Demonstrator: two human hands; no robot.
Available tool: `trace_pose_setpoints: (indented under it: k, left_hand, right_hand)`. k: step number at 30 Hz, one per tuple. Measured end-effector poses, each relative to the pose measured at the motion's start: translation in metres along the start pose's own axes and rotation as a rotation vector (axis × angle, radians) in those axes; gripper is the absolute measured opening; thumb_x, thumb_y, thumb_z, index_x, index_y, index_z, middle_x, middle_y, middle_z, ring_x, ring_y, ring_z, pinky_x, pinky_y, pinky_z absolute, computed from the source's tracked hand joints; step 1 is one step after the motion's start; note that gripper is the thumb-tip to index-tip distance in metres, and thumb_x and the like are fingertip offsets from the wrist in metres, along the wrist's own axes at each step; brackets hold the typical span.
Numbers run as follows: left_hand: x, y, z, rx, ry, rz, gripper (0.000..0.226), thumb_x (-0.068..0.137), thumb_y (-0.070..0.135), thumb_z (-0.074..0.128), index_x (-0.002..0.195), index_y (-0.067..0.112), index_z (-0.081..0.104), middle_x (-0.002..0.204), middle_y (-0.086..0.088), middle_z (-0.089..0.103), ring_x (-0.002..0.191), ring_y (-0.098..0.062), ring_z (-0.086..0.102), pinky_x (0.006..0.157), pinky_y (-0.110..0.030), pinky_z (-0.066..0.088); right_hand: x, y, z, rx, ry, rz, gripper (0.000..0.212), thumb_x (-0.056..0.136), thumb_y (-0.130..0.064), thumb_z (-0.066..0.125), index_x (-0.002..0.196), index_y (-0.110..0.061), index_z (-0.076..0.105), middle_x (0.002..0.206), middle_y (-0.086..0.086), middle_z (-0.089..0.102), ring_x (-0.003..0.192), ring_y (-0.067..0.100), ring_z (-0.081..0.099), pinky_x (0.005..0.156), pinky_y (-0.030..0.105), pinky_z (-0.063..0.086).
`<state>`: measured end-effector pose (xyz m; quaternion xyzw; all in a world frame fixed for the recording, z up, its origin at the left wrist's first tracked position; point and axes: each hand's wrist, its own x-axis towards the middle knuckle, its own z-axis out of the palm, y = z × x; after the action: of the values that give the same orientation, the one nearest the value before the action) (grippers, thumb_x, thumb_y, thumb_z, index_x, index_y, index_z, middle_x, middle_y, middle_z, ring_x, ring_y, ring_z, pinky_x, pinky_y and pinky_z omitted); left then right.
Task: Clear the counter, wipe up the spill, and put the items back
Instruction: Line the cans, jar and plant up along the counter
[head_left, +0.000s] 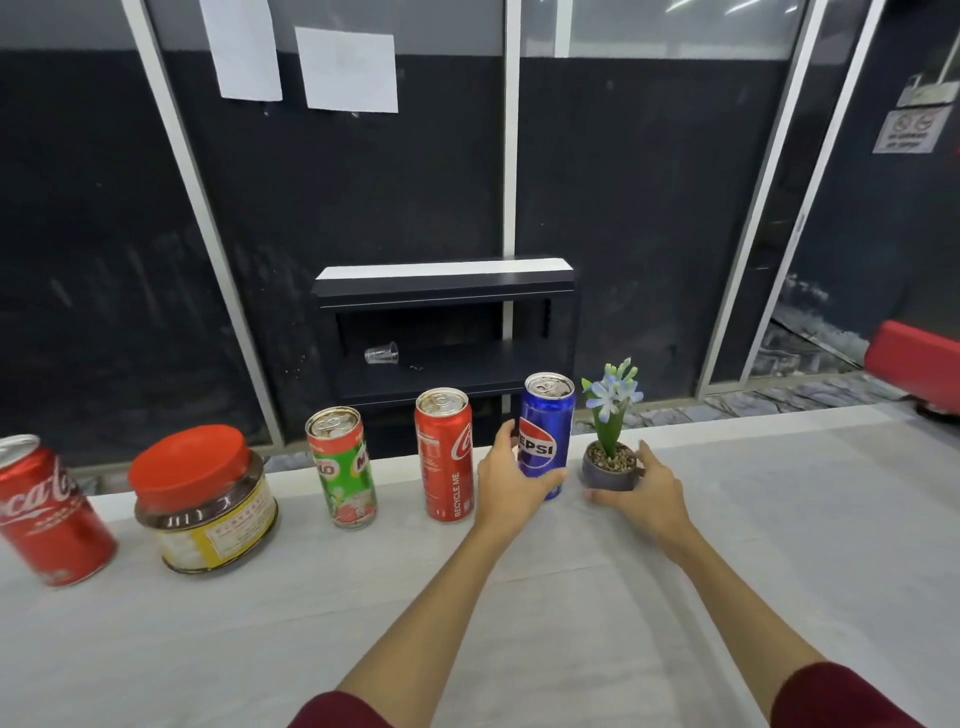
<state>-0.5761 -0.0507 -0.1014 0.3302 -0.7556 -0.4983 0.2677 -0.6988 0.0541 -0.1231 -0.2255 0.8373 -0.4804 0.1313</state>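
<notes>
Reaching forward over the white desk (519, 597), both bare arms end at the far row of items. The left hand (511, 486) wraps its grip around the blue Pepsi can (546, 431), thumb on the can's left side and fingers curling under its front, so the grip is closed on the can, which stands upright on the desk. The right hand (641, 496) cups the small dark pot of the flowering plant (610, 457), fingers curved round the pot's right side and the thumb low in front; the pot sits on the desk just beside the Pepsi can.

To the left along the same row stand a slim red Coca-Cola can (445, 454), a green Milo can (343, 467), a jar with a red lid (202, 499), and a second Coca-Cola can (47, 514) at the picture's edge. Behind the desk, a black shelf unit (447, 332) holds a clear plastic cup (382, 354) lying on its side.
</notes>
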Motion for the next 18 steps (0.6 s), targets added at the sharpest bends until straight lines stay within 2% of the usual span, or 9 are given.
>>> trace_pose_setpoints:
  k: [3,6,9,12,18]
  left_hand:
    - [-0.023,-0.005,-0.015,0.092,-0.077,-0.058,0.076,0.077,0.02,0.071,0.141,0.012,0.03,0.142,-0.008,0.045,0.126,-0.02,0.046,0.098,-0.03,0.042]
    - [-0.054,-0.013,-0.042,0.194,-0.148,-0.024,0.059,0.084,0.023,0.064,0.137,0.014,0.039,0.141,-0.003,0.046,0.123,-0.017,0.048,0.1,-0.029,0.043]
    - [-0.084,-0.024,-0.091,0.31,-0.101,0.072,0.046,0.086,0.03,0.059,0.131,0.022,0.047,0.135,0.002,0.051,0.117,-0.011,0.052,0.097,-0.026,0.043]
    - [-0.114,-0.037,-0.16,0.404,0.006,0.097,0.04,0.087,0.032,0.057,0.126,0.026,0.052,0.13,0.007,0.055,0.112,-0.008,0.055,0.093,-0.025,0.044]
    - [-0.198,-0.075,-0.319,0.502,0.291,-0.049,0.038,0.087,0.03,0.058,0.125,0.023,0.054,0.129,0.004,0.057,0.111,-0.013,0.056,0.091,-0.025,0.044]
  right_hand:
    - [-0.023,-0.001,0.003,0.028,0.132,0.029,0.099,0.064,-0.015,0.083,0.144,-0.004,0.023,0.148,0.016,0.033,0.135,0.031,0.033,0.108,0.042,0.032]
    - [-0.064,-0.013,0.012,0.103,0.311,-0.067,0.075,0.071,-0.004,0.075,0.136,-0.003,0.037,0.142,0.018,0.041,0.129,0.033,0.04,0.106,0.041,0.034]
    - [-0.106,-0.042,0.035,0.196,0.369,-0.19,0.06,0.073,0.003,0.07,0.127,-0.002,0.045,0.132,0.018,0.048,0.122,0.032,0.046,0.098,0.036,0.038]
    - [-0.145,-0.079,0.07,0.243,0.315,-0.305,0.053,0.075,0.003,0.069,0.123,0.001,0.048,0.127,0.019,0.049,0.12,0.03,0.046,0.089,0.028,0.037]
    - [-0.241,-0.152,0.171,0.22,0.003,-0.458,0.043,0.077,-0.002,0.068,0.117,0.0,0.053,0.118,0.014,0.053,0.111,0.024,0.049,0.088,0.024,0.035]
